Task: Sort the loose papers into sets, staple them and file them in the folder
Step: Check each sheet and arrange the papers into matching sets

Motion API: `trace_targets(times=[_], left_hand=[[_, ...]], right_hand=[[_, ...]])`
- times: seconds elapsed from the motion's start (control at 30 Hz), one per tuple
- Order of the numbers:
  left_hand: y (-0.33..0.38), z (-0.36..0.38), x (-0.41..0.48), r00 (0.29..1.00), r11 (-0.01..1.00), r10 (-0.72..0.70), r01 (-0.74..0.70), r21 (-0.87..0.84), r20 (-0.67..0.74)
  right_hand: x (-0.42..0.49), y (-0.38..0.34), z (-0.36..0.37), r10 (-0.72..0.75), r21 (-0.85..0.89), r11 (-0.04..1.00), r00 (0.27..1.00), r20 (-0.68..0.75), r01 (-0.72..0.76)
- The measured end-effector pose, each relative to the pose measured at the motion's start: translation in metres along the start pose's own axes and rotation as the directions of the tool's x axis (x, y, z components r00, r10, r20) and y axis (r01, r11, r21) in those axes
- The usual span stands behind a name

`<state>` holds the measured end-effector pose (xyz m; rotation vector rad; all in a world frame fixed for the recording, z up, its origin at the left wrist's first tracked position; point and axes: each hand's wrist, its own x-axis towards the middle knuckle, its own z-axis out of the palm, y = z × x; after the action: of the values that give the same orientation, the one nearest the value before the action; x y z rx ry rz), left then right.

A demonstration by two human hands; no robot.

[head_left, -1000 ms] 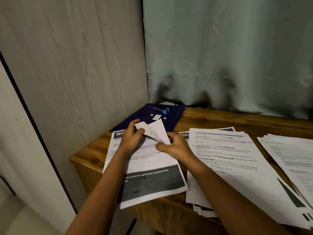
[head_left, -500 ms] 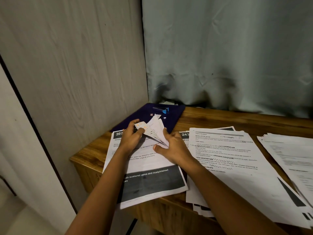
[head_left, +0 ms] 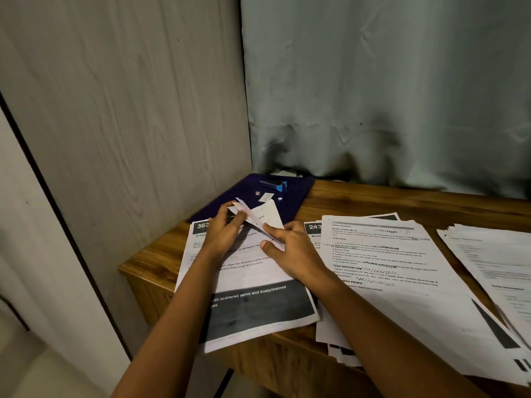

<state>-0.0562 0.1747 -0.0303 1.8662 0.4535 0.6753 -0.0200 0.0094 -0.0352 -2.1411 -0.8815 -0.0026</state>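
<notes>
Pinching the set's (head_left: pixel 250 272) folded-up corner (head_left: pixel 265 215) between left hand (head_left: pixel 222 235) and right hand (head_left: pixel 296 251), risking creasing it, skewing sheets, or dragging the overhanging set off the table (head_left: pixel 152 259).

A brown wood-grain table (head_left: pixel 373 202) fills the room's corner. A dark blue flat folder (head_left: pixel 296 196) lies at its far left, and before it a white printed paper set headed 363 (head_left: pixel 258 308) overhangs the near edge. To the right lie a broad pile of white printed sheets (head_left: pixel 402 282) and another white stack (head_left: pixel 494 254) beside it.
</notes>
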Motion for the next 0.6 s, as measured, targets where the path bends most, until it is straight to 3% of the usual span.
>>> trace_targets(times=[0.3,0.43,0.6], left_hand=[[-0.0014,0.0001,-0.0005,1.000,1.000,0.012,-0.012,0.006,0.007],[-0.0006,0.0018,-0.0010,1.000,1.000,0.012,-0.012,-0.002,0.005],[-0.0048,0.0005,0.0024,1.000,1.000,0.011,-0.011,-0.002,0.002]], right_hand=[[0.0008,0.0012,-0.0002,-0.010,0.025,1.000,1.000,-0.023,0.011],[0.0073,0.0043,0.0014,0.079,0.008,0.997,0.996,-0.044,-0.078],[0.0076,0.0080,0.0016,0.051,0.109,0.993,0.996,-0.072,-0.043]])
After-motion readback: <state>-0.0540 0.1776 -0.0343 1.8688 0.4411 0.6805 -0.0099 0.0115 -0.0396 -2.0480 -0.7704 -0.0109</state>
